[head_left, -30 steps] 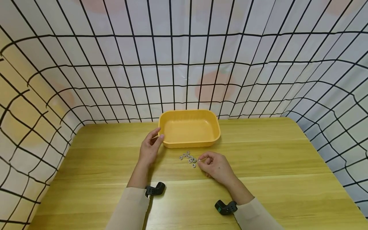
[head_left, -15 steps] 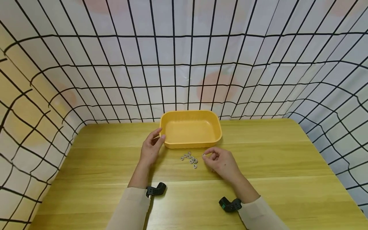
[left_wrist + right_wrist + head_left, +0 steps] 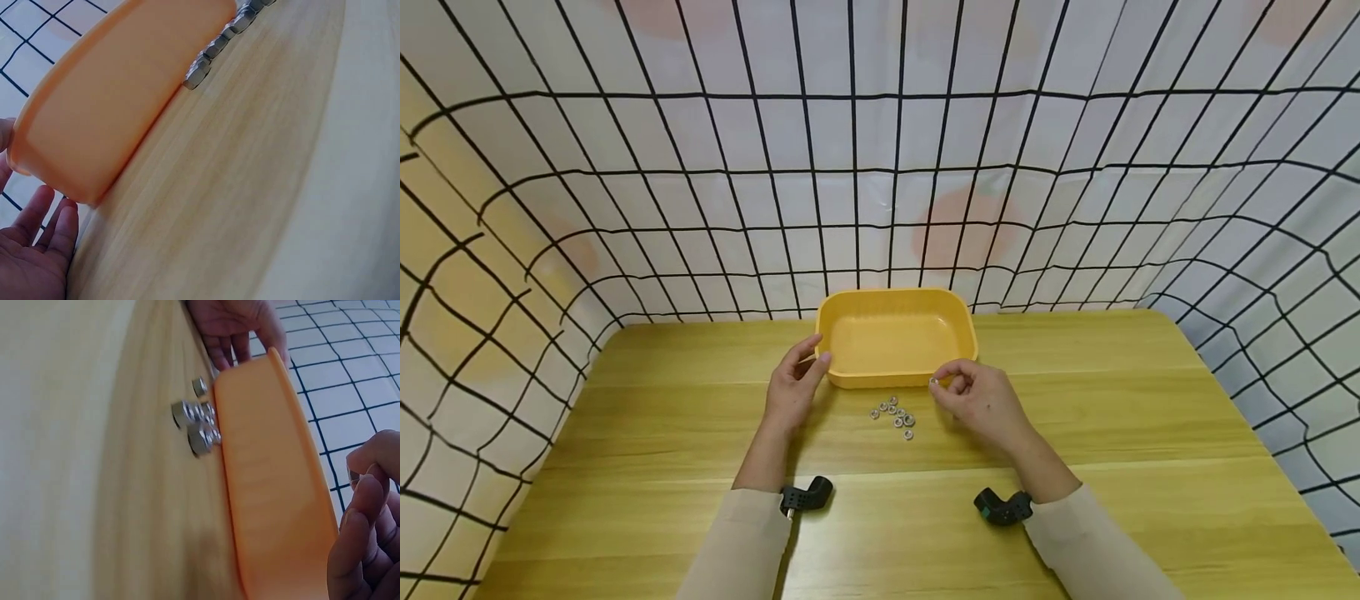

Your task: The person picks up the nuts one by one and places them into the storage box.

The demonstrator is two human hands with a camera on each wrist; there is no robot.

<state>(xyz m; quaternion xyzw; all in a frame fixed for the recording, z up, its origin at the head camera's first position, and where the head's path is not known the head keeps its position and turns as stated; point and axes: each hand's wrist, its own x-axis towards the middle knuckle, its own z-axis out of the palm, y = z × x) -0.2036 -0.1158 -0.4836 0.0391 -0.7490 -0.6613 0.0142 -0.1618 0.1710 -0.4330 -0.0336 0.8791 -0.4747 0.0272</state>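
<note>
A yellow plastic basin (image 3: 880, 380) stands at the back of the wooden table. At its left end my left hand (image 3: 792, 390) holds the wall, with fingertips at the rim and others low against the corner in the left wrist view. My right hand (image 3: 988, 407) pinches a small metal nut (image 3: 355, 477) between thumb and index finger, near the basin's front right rim. On the table in front of the basin lie several hex nuts (image 3: 908, 420) in a loose cluster, one slightly bigger than the others.
Behind the basin and along both sides rises a black wire grid (image 3: 891, 225) with pale cloth behind it. The wooden table (image 3: 700, 442) extends to the left and right of the hands.
With the nut pinched in it, my right hand has moved away from the cluster, rightward and then up towards the basin's front rim. The left hand has stayed at the basin.
</note>
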